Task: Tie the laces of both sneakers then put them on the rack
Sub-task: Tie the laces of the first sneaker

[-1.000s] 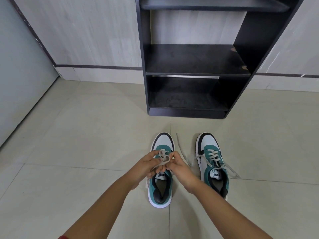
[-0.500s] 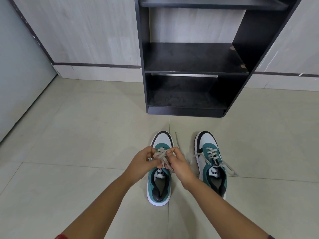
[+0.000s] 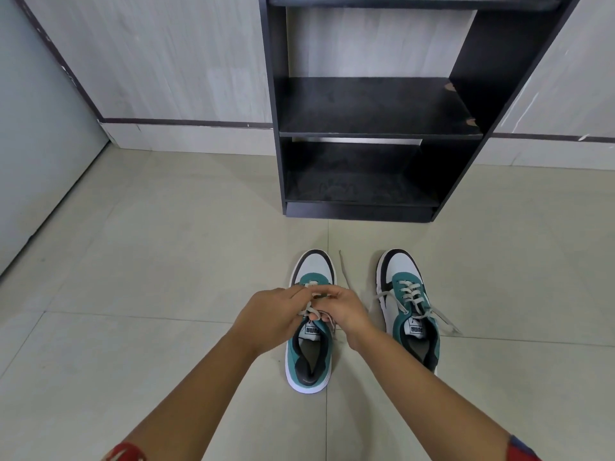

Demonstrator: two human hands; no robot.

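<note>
Two teal, white and black sneakers stand side by side on the tiled floor, toes toward the rack. Over the left sneaker (image 3: 311, 354) my left hand (image 3: 269, 314) and my right hand (image 3: 342, 311) meet, each pinching its grey laces (image 3: 307, 311) above the tongue. The right sneaker (image 3: 407, 304) stands apart to the right with its laces (image 3: 442, 319) loose, one end trailing onto the floor at the right and another strand (image 3: 344, 271) lying between the shoes. The black rack (image 3: 376, 134) stands just beyond the shoes, its shelves bare.
Pale floor tiles (image 3: 166, 261) stretch to the left and right of the shoes. A light wood-pattern wall with a dark strip (image 3: 186, 123) runs behind the rack. A grey door or panel (image 3: 36, 134) closes off the far left.
Both hands have shifted slightly along the left sneaker's laces, drawing closer together over the tongue. The right sneaker and the rack have not moved.
</note>
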